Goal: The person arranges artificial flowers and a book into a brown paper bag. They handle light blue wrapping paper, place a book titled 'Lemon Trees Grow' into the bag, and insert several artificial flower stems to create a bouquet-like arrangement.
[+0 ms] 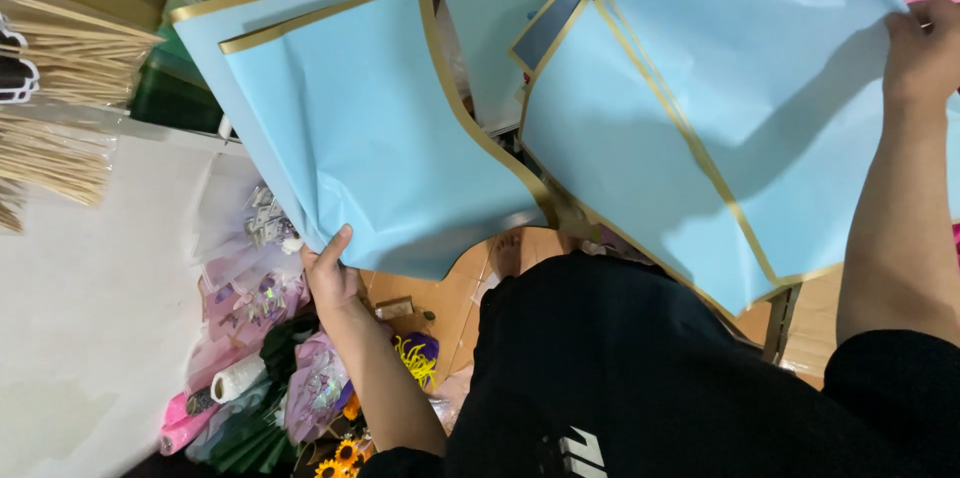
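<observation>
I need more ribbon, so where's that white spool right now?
In the head view, lower left: the white spool lies among pink wrapping on the floor, below the left hand.

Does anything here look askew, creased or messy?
The light blue gold-edged wrapping sheets in the left hand are fanned unevenly, with faint creases. Pink wrapped bundles and flowers lie jumbled on the floor.
</observation>
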